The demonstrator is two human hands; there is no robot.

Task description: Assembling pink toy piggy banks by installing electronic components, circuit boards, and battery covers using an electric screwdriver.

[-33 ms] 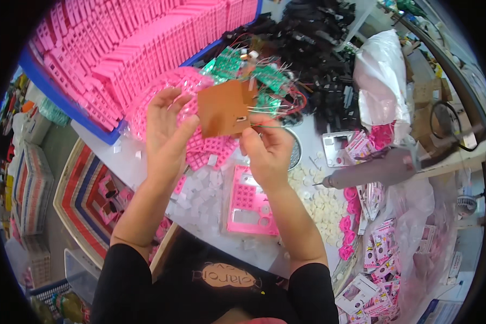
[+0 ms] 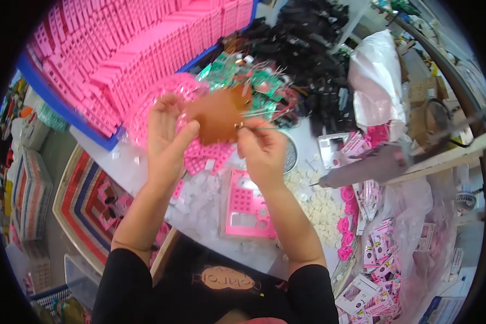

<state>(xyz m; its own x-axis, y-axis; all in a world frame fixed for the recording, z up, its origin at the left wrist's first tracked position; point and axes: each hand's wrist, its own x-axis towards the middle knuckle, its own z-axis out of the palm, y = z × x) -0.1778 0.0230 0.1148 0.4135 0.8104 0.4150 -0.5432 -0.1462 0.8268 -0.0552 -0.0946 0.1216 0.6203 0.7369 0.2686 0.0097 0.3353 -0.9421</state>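
Note:
A brown circuit board (image 2: 213, 116), blurred by motion, hangs in the air over the worktable with thin wires off its right side. My right hand (image 2: 264, 148) pinches it at the lower right corner, beside the wires. My left hand (image 2: 170, 132) is at the board's left edge with thumb and fingers apart; whether the thumb touches the edge is not clear. Below them on the table lies a pink plastic casing (image 2: 248, 208) with square key openings. Beyond the board is a heap of green circuit boards (image 2: 267, 81) with wires.
A blue crate (image 2: 110, 141) of stacked pink casings stands far left. Black parts (image 2: 321, 65) are heaped at the back. An electric screwdriver (image 2: 362, 167) hangs at the right over small cream pieces (image 2: 321, 213) and pink rose-shaped pieces (image 2: 346, 224). White squares (image 2: 197, 191) are scattered near the casing.
The brown board has shifted slightly left and turned, its left edge now nearer my left thumb. My right hand has moved a little left with it.

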